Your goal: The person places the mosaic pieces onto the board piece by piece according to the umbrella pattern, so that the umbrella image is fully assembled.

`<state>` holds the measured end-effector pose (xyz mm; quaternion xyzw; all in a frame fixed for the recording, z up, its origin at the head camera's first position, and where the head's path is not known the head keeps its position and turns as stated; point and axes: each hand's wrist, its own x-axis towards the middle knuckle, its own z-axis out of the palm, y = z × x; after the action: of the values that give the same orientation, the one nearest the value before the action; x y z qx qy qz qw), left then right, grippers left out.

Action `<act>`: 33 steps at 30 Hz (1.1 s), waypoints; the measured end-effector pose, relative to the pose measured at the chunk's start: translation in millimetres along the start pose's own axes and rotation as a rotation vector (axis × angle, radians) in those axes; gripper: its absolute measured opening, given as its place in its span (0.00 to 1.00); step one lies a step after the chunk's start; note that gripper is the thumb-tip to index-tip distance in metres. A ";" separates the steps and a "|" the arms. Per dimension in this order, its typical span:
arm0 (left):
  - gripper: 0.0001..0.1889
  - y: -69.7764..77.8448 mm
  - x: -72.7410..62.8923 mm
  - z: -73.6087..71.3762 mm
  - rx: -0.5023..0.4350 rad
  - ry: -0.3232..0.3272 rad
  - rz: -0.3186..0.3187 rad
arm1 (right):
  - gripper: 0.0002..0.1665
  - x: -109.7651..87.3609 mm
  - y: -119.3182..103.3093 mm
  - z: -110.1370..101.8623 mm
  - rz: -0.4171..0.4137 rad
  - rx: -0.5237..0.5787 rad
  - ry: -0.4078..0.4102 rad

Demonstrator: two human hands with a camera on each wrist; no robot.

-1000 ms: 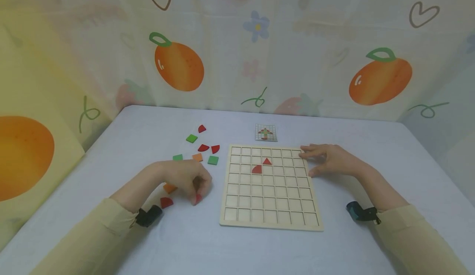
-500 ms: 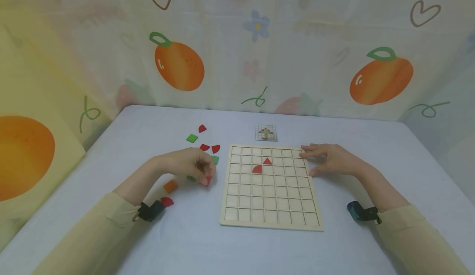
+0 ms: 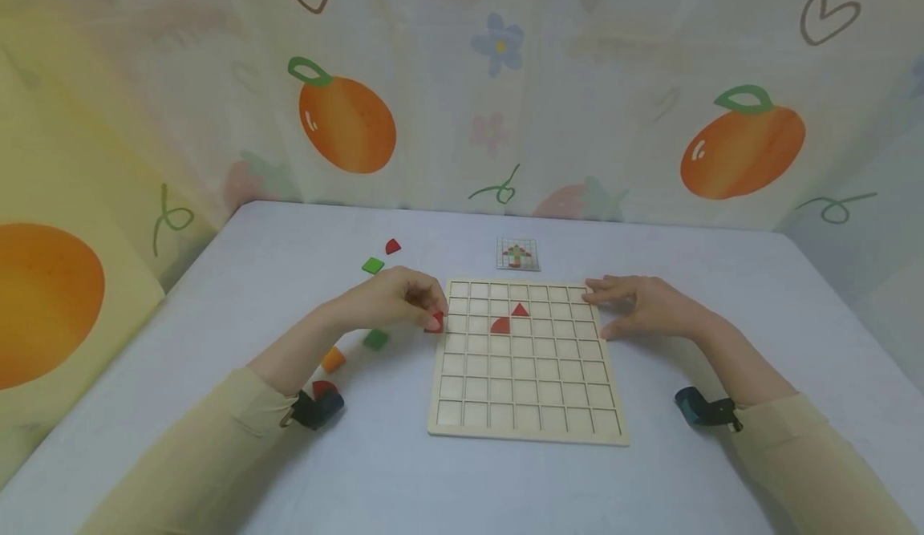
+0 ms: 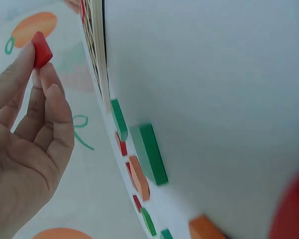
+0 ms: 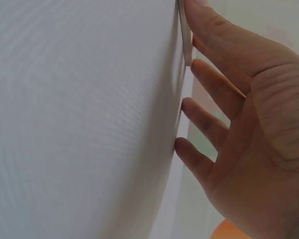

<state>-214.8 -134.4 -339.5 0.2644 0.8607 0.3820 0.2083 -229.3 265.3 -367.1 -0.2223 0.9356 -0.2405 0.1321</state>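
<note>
A red piece (image 3: 433, 324) is pinched between the thumb and forefinger of the left hand (image 3: 397, 298), the other fingers being loosely bent. The piece is held just by the left edge of the grid board (image 3: 525, 393), toward its far left corner (its full outline is partly covered by the fingertips). By the right hand (image 3: 645, 305), with fingers spread and nothing gripped, the board is touched at its right edge, near the far right corner, presumably so that it is steadied.

On the board, a red triangle (image 3: 520, 310) and a red quarter-circle (image 3: 500, 326) are set in squares toward the far edge, diagonal to each other. Beyond that edge, near the far edge of the worktop (image 3: 534, 487), a pattern card (image 3: 517, 254) is laid. Off the board's left edge, a green tile (image 3: 375, 339), an orange tile (image 3: 334, 359) and other loose pieces are scattered.

The step in hand is judged to be the transfer of a third piece to the grid. Next, it should probably be checked against the card, turned to suit and lowered flat into its square.
</note>
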 end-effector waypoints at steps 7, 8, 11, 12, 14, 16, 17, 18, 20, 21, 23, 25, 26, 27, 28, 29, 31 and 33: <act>0.08 8.1 5.7 9.5 -0.053 0.048 -0.004 | 0.40 0.2 0.1 0.2 -0.002 0.001 0.000; 0.08 8.6 6.6 11.1 -0.060 0.046 -0.008 | 0.40 0.2 -0.1 0.0 -0.002 0.000 -0.001; 0.09 9.7 10.0 15.7 -0.078 0.035 -0.018 | 0.40 0.3 -1.0 -0.6 -0.001 -0.008 -0.004; 0.08 10.4 11.0 17.1 -0.082 0.031 -0.019 | 0.40 0.4 -1.4 -0.8 -0.002 -0.009 -0.005; 0.08 12.0 13.1 19.6 -0.088 0.026 -0.025 | 0.40 0.4 -1.7 -1.2 -0.002 -0.007 -0.007; 0.08 14.0 15.4 22.0 -0.084 0.023 -0.032 | 0.40 0.3 -1.3 -1.2 -0.001 -0.005 -0.006; 0.08 15.1 16.5 23.1 -0.081 0.022 -0.040 | 0.40 0.2 -0.9 -1.2 0.001 -0.006 -0.005; 0.08 16.2 17.7 24.3 -0.074 0.023 -0.049 | 0.41 0.1 -0.4 -1.0 0.003 -0.006 -0.004; 0.08 17.8 20.4 26.8 -0.072 0.021 -0.064 | 0.41 0.1 0.6 -0.7 0.006 -0.004 -0.002; 0.07 18.4 21.6 28.0 -0.072 0.020 -0.074 | 0.41 -0.1 0.9 -0.5 0.008 -0.006 -0.001; 0.06 19.2 23.8 30.5 -0.073 0.019 -0.092 | 0.41 0.0 1.3 -0.2 0.009 -0.007 -0.001; 0.05 19.3 25.9 33.0 -0.070 0.021 -0.096 | 0.41 0.0 1.1 -0.1 0.009 -0.002 -0.002; 0.05 19.3 26.8 34.1 -0.065 0.022 -0.098 | 0.41 -0.1 0.8 -0.1 0.011 -0.002 -0.003; 0.05 19.2 27.7 35.2 -0.063 0.024 -0.099 | 0.41 -0.1 0.6 -0.2 0.011 -0.003 -0.003; 0.04 19.2 28.6 36.2 -0.058 0.027 -0.099 | 0.41 0.0 0.5 -0.3 0.011 -0.002 -0.002; 0.04 19.2 29.5 37.1 -0.053 0.032 -0.102 | 0.41 0.0 0.3 -0.5 0.013 0.000 -0.001; 0.04 19.1 31.0 38.7 -0.046 0.043 -0.109 | 0.41 0.1 0.1 -0.8 0.017 -0.001 -0.002; 0.04 18.6 32.5 40.3 -0.046 0.051 -0.117 | 0.41 0.0 0.1 -0.9 0.020 -0.001 -0.002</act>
<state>-211.9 -81.8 -355.4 0.1988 0.8706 0.3957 0.2143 -229.6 265.7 -366.3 -0.2131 0.9378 -0.2383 0.1352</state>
